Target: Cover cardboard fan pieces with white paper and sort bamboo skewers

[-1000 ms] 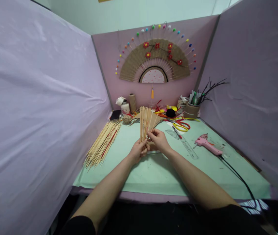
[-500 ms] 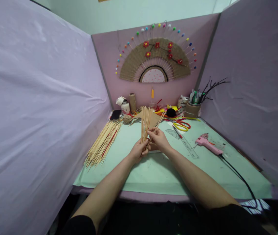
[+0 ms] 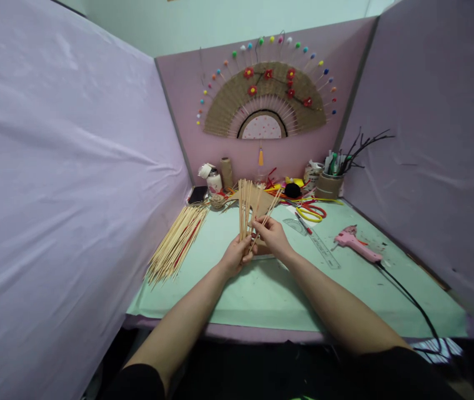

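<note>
My left hand (image 3: 237, 256) is closed around the lower end of a bundle of bamboo sticks (image 3: 245, 208), holding it nearly upright over the green mat (image 3: 262, 289). My right hand (image 3: 270, 234) touches the bundle from the right, its fingers pinched on one or two sticks (image 3: 270, 208) that splay off toward the right. A brown cardboard piece (image 3: 262, 201) lies behind the bundle. A large loose pile of bamboo sticks (image 3: 176, 241) lies on the mat to the left.
A pink glue gun (image 3: 355, 244) with a black cord lies at the right, a clear ruler (image 3: 318, 244) and yellow scissors (image 3: 308, 212) nearer the middle. A pen cup (image 3: 328, 183), twine spool (image 3: 225, 173), bottle and coloured scraps crowd the back edge. A decorated fan (image 3: 267, 100) hangs on the back panel.
The bundle has stayed nearly in place. My right fingers have drawn one or two sticks out of it so they lean to the right; the view shifted slightly.
</note>
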{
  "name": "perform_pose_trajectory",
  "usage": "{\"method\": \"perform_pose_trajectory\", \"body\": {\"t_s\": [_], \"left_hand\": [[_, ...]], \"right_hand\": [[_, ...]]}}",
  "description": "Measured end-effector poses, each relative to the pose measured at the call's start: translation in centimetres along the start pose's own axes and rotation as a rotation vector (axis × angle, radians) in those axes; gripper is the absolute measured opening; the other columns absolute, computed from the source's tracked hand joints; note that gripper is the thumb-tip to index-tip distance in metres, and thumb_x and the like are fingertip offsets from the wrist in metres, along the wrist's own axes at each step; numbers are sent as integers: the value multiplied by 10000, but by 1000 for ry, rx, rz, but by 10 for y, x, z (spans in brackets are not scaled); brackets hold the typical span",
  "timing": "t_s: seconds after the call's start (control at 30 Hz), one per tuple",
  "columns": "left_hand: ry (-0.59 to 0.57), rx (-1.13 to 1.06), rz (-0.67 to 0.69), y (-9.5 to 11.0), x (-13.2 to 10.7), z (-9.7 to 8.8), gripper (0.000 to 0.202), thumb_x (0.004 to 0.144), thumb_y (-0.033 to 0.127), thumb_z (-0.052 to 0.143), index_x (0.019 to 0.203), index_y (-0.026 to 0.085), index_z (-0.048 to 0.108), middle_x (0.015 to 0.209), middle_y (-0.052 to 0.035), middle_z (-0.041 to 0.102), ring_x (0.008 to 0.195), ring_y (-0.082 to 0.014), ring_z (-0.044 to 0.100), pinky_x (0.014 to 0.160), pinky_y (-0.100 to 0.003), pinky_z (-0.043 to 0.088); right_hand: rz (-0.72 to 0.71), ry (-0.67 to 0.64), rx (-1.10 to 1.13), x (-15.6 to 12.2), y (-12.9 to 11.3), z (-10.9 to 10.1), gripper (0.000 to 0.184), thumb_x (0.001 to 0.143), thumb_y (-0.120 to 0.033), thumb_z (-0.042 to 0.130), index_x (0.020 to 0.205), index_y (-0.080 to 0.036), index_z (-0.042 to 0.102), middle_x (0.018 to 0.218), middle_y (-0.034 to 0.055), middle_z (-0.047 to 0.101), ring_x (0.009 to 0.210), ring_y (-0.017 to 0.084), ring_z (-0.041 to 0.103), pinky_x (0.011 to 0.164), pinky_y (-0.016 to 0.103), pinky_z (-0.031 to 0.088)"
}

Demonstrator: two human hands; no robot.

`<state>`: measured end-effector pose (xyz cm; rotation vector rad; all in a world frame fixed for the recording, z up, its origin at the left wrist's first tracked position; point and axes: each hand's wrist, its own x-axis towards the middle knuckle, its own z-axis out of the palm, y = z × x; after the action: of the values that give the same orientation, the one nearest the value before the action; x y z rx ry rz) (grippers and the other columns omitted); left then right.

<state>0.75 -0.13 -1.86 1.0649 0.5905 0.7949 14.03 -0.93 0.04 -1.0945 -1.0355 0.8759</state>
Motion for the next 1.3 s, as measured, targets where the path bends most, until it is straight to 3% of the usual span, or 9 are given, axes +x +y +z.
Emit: {"method": "perform_pose_trajectory", "body": {"t_s": [0.2, 0.5, 0.7, 0.87, 1.0, 1.3], "left_hand": [[17, 11, 31, -3, 1, -1, 471, 749, 541, 668, 975, 183, 463, 632, 28, 603, 291, -16, 308, 320, -168, 119], [42, 13, 27, -4, 3, -2, 466, 736, 536, 668, 946, 188, 439, 619, 27, 603, 287, -20, 298, 320, -172, 111], [35, 16, 36, -3, 3, 0, 467, 753, 533, 653, 978, 176, 452, 618, 23, 612, 287, -19, 291, 324, -175, 122], [0, 37, 15, -4, 2, -1, 473, 750, 538, 663, 973, 176, 456, 621, 26, 612, 287, -23, 305, 318, -178, 128], [-34, 42, -1, -5, 1, -1, 469, 756, 550, 659, 956, 180, 452, 636, 24, 619, 288, -19, 296, 315, -180, 121], [-22, 20, -17, -2, 1, 0, 487, 732, 569, 675, 926, 181, 455, 642, 21, 626, 276, -12, 294, 311, -180, 103]], "right_hand": [[-6, -34, 42, 0, 2, 0, 325, 707, -493, 671, 771, -199, 548, 603, -36, 555, 540, 119, 501, 527, 248, 370], [-48, -6, -63, 0, 3, 0, 249, 741, -447, 596, 748, -205, 537, 610, -37, 524, 564, 121, 458, 526, 243, 357], [64, -15, 37, 3, 2, 0, 197, 664, -331, 623, 764, -205, 509, 564, -61, 502, 497, 98, 429, 457, 219, 317], [116, -27, 79, 3, 3, 1, 338, 663, -445, 699, 831, -191, 552, 555, -62, 524, 484, 96, 453, 461, 217, 329], [109, -69, 50, 1, 2, 0, 382, 645, -532, 711, 735, -187, 575, 539, -41, 537, 488, 110, 473, 483, 235, 360], [30, 12, -14, -1, 1, 1, 261, 691, -438, 645, 699, -185, 581, 632, -8, 585, 593, 131, 526, 552, 244, 421]]}}
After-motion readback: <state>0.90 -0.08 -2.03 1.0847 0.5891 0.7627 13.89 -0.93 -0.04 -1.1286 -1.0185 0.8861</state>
